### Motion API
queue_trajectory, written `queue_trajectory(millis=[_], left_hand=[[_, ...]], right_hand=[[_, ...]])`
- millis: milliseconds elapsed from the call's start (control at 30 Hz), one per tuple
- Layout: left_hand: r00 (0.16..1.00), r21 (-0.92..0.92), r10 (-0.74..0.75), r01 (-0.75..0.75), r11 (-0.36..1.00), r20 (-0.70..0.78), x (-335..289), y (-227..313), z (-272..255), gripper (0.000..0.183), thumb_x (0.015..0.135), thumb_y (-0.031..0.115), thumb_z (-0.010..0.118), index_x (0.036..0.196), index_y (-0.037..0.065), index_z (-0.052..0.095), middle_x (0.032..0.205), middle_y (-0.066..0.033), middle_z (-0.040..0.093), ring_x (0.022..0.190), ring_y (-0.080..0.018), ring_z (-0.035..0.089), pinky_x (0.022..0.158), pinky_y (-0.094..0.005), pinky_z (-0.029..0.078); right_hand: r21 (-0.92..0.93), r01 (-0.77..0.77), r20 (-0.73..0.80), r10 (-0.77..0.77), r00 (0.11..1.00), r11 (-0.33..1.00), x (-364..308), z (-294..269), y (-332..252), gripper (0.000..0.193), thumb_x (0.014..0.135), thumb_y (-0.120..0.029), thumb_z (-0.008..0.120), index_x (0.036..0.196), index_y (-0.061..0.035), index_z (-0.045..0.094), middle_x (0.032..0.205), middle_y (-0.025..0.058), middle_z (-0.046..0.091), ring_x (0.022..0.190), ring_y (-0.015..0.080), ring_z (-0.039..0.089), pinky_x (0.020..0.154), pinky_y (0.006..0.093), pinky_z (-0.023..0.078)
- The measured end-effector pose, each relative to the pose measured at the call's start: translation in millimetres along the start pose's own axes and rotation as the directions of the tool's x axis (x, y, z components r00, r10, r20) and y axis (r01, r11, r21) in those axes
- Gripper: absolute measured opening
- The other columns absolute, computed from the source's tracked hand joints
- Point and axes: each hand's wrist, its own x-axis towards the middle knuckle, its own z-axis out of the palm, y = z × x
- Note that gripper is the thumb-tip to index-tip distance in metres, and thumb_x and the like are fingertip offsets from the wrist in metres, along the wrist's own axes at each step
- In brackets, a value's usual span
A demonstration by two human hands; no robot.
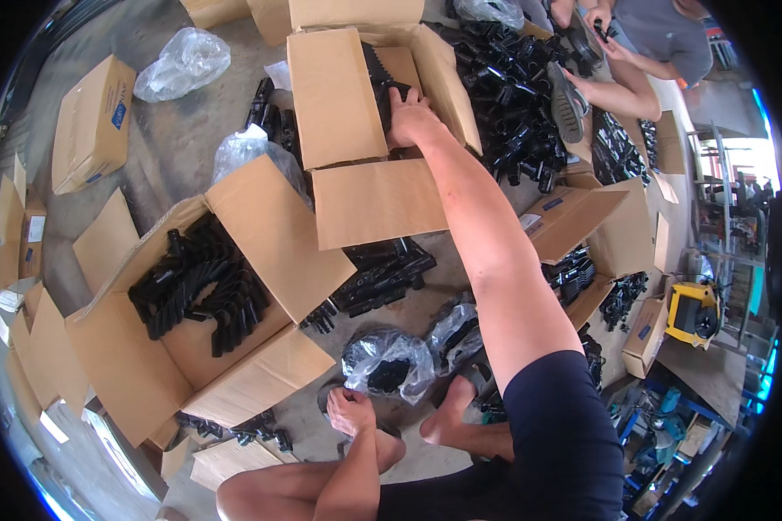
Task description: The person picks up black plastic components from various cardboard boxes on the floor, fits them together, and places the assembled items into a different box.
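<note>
Reaching into the upper box (450, 85), the right hand (411, 119) touches black parts (378, 76) ahead and left of its palm; grasp indeterminable. The left hand (351, 412), farther off, is curled, contents unclear.

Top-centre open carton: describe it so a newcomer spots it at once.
From the dark sleeve, follow the bare right arm up to the right hand. That hand reaches into the brown carton, flaps spread. Unlike the open lower-left box, it has a hand inside.
</note>
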Motion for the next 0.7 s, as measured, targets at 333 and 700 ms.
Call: queue_trajectory(millis=[333, 700], left_hand=[[0.999, 0.017, -0.034, 0.034, 0.999, 0.035, -6, 1, -2, 0.018, 0.073, 0.008, 0.068, 0.073, 0.010, 0.050, 0.077, -0.0096, 0.056, 0.076, -0.0345, 0.059, 0.067, -0.0492, 0.046], [0.999, 0.011, -0.014, 0.014, 1.000, 0.030, 1, -8, 8, 0.017, 0.077, 0.011, 0.068, 0.074, 0.010, 0.051, 0.078, -0.0090, 0.057, 0.079, -0.0335, 0.060, 0.069, -0.0481, 0.047]], right_hand=[[0.135, -0.050, -0.022, 0.053, 0.998, 0.990, -14, -14, 9, 0.125, 0.064, -0.038, 0.091, 0.156, -0.0045, 0.014, 0.153, 0.0360, 0.025, 0.137, 0.0555, 0.037, 0.115, 0.0526, 0.038], [0.351, 0.312, -0.448, -0.134, 0.884, 0.883, -157, -132, 34, 0.119, 0.060, -0.035, 0.093, 0.151, 0.0031, 0.026, 0.138, 0.0292, 0.049, 0.127, 0.0382, 0.052, 0.110, 0.0369, 0.042]])
